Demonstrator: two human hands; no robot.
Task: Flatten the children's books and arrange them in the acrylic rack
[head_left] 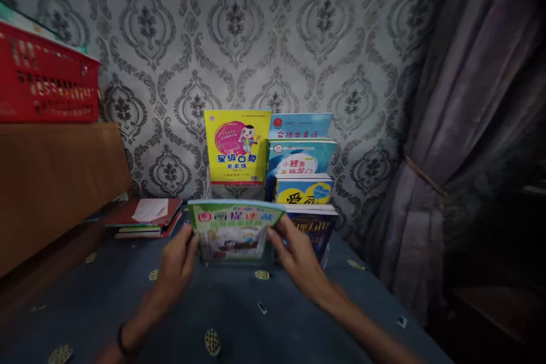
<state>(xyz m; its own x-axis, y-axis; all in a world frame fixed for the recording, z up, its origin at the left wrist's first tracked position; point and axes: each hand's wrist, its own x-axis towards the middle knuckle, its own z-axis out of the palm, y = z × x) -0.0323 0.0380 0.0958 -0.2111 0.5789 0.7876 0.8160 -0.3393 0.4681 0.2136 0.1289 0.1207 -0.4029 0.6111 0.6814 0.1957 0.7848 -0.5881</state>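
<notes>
- The green paperback book with a picture and coloured Chinese characters on its cover (pixel 234 234) stands nearly upright between the two hands, low in front of the yellow book, its cover facing the wearer.
- The left hand (pixel 174 259), with a thin dark band on its wrist (pixel 121 339), grips the green book's left edge.
- The right hand (pixel 299 255) grips its right edge, the fingers partly hidden, and overlaps the lower books on that side in view.
- The bright yellow book with a pink circle and a cartoon child (pixel 238 148) stands upright behind the green one.
- Right of these stands a row, back to front: a pale blue book (pixel 303 121), a teal-and-blue book (pixel 321 152), a yellow-and-blue book (pixel 303 189) and a dark blue book with gold lettering (pixel 321 230).
- On the dark blue patterned cloth (pixel 236 327), to the left, lies a flat stack of books with a reddish top cover (pixel 123 214), bearing a white sheet of paper (pixel 150 210).
- A red plastic basket (pixel 63 99) sits on a brown wooden piece of furniture (pixel 60 182) at far left.
</notes>
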